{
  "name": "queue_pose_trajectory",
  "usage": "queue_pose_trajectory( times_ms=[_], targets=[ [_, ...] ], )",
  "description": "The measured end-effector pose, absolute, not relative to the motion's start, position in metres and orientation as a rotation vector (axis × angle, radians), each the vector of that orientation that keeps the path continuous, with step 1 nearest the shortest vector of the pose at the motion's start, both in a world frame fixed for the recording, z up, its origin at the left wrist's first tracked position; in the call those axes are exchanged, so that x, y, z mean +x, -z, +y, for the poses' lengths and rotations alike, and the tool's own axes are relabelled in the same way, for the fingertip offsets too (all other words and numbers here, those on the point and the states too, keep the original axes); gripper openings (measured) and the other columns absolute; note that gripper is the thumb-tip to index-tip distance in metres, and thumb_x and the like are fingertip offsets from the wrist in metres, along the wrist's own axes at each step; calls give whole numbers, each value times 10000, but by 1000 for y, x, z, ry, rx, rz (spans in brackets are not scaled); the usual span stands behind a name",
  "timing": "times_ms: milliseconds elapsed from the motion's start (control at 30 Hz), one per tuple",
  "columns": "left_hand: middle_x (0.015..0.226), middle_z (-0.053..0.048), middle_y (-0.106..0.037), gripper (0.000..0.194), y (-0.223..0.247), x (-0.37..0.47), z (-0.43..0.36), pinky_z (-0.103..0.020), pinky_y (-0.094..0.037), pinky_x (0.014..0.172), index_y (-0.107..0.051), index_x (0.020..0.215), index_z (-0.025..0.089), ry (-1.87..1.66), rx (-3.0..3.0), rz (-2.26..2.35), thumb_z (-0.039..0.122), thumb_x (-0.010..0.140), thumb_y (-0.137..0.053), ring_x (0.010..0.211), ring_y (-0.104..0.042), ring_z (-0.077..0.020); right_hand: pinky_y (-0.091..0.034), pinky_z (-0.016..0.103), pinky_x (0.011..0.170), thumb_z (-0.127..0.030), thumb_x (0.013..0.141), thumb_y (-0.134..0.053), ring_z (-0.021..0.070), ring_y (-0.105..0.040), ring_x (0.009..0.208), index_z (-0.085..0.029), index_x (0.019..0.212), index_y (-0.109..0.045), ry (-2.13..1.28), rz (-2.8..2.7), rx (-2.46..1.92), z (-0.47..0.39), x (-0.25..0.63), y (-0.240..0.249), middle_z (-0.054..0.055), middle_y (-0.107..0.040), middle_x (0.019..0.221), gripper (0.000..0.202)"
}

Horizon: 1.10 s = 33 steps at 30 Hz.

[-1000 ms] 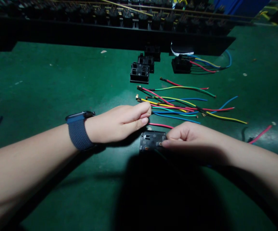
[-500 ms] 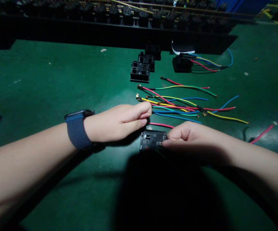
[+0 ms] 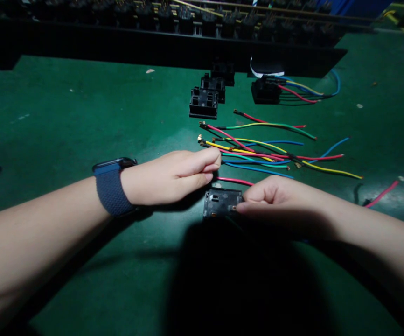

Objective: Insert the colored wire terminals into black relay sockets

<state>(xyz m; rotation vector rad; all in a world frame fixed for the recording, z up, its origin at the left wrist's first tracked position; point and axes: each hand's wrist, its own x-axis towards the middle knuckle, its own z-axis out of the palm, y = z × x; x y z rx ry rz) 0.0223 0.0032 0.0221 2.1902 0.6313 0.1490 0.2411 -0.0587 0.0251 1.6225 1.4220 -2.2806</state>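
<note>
- Your left forearm [image 3: 48, 228] extended from the left, angled slightly upward.
- Your left hand [image 3: 170, 177] was curled, its thumb [image 3: 198, 183] beneath the bent index finger [image 3: 205, 158].
- Your right forearm [image 3: 366, 224] slanted from the right.
- Your right hand [image 3: 279, 198] kept its fingers folded, its thumb pointing leftward.

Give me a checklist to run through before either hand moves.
1. Right hand at the near socket: ok, thumb at its right edge.
2. Near socket fully lit: not ok, its lower part is lost in shadow.
3. Left hand gripping the red wire beside it: cannot tell, fingers hide that end.
4. Loose wires sorted by colour: not ok, mixed and crossing.
5. Spare sockets apart from the loose wires: ok, just beyond them.
</note>
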Motion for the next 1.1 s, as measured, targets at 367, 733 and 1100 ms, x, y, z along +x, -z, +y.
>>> queue_pose_trajectory(
  times_ms=[367,733,1100],
  targets=[
    [654,54,-381,174,-23,22,3,-232,-298,582,-343,758,196,-156,2200,620,220,927,-379,583,-360,-102,-127,191,367,-568,624,-728,20,-224,360,-179,467,-319,2354,1303,1639,-60,237,-26,-91,-271,403,586],
    [652,54,-398,179,-22,21,4,-232,-296,576,-356,753,200,-148,2189,616,226,928,-380,580,-371,-108,-109,208,383,-503,702,-674,26,-207,372,-181,481,-333,2329,1382,1587,-60,242,-28,-87,-270,417,519],
    [700,35,-374,157,-18,22,3,-227,-328,597,-308,764,204,-255,2154,680,173,901,-377,616,-352,-102,-109,221,400,-432,721,-648,32,-198,386,-182,475,-321,2329,1369,1577,-60,242,-29,-86,-248,427,480]
  ],
)
